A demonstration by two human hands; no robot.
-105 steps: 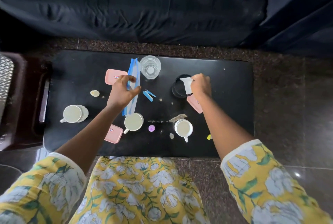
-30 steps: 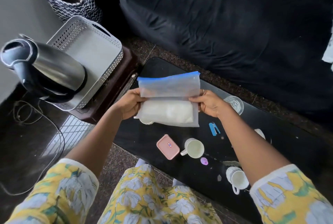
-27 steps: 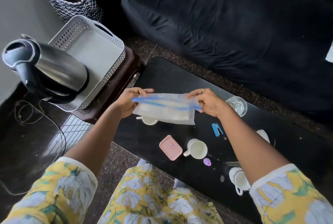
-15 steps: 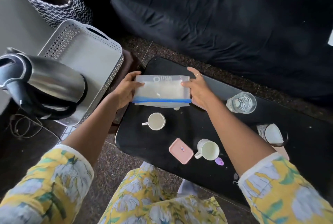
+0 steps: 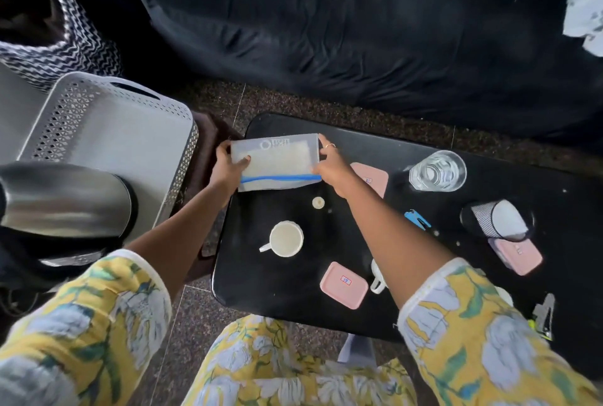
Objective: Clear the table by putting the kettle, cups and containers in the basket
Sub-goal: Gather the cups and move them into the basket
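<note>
Both hands hold a clear zip bag (image 5: 277,160) with a blue seal strip and white contents at the far left corner of the black table (image 5: 261,275). My left hand (image 5: 228,168) grips its left end, my right hand (image 5: 332,165) its right end. A white perforated basket (image 5: 104,131) sits on a dark stool to the left. In it, at its near end, lies a steel kettle (image 5: 65,200). On the table are a white cup (image 5: 285,239), a second cup (image 5: 377,278) partly hidden by my right arm, three pink containers (image 5: 342,285) (image 5: 372,177) (image 5: 518,255), and a glass (image 5: 437,170).
A black round container (image 5: 496,219) with white inside lies at the table's right. A blue clip (image 5: 417,219) and a small cream cap (image 5: 318,202) lie mid-table. A dark sofa (image 5: 359,30) runs behind the table. A zigzag-patterned bin (image 5: 49,40) stands far left.
The bag was lifted off the table and held up with both hands, then turned over. It now lies low and flat at the table's far left corner, seal strip toward me.
</note>
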